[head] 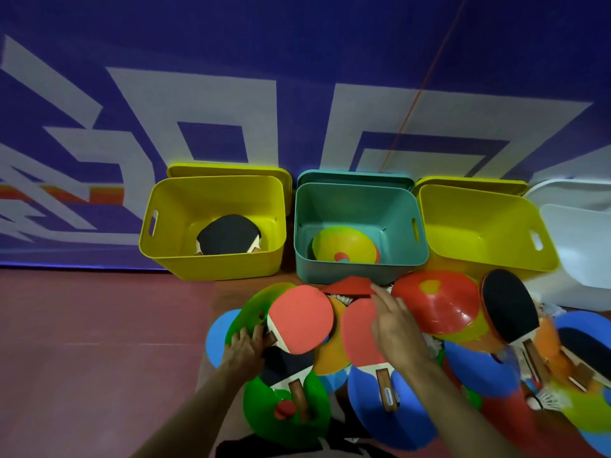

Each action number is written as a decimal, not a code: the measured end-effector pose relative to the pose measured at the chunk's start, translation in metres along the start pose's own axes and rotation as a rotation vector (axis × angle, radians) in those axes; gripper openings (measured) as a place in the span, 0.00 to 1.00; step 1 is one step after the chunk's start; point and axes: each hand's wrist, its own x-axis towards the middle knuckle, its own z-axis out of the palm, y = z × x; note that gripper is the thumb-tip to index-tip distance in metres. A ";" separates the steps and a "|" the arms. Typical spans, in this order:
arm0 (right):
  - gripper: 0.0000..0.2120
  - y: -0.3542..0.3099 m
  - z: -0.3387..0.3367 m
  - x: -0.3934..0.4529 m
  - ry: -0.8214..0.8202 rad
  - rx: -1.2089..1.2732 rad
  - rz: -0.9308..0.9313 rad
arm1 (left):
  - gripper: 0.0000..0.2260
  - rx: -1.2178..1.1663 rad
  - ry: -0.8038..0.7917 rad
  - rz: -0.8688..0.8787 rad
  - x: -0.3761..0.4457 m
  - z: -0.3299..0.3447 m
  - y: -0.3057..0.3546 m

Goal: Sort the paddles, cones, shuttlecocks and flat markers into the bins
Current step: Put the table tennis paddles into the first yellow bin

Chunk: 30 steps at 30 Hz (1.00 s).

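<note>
My left hand (246, 345) grips the handle of a red-faced paddle (301, 320) at the left of the pile. My right hand (393, 322) reaches forward and pinches the edge of a red flat marker (347, 285), which is tilted up just in front of the teal bin (410, 259). That bin holds a yellow cone (344, 241). In the left yellow bin (211, 269) lies a black-faced paddle (228, 239). The right yellow bin (489, 256) shows only its bare floor. A white bin (578, 252) stands at the far right.
The pile on the red floor holds another red paddle (358, 338), two black paddles (509, 309) (284, 361), a red cone (436, 305), a green cone (284, 414), blue flat markers (390, 421) and shuttlecocks (545, 399). A blue wall stands behind the bins.
</note>
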 end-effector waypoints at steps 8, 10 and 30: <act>0.20 -0.004 -0.078 0.005 0.365 0.156 -0.091 | 0.21 0.021 0.092 0.143 0.007 -0.010 0.000; 0.20 -0.003 -0.091 0.010 0.417 0.244 -0.114 | 0.21 -0.086 0.226 0.184 -0.006 -0.044 0.004; 0.16 -0.008 -0.024 0.010 -0.204 0.200 0.049 | 0.31 -0.132 -0.002 0.148 0.008 -0.015 -0.004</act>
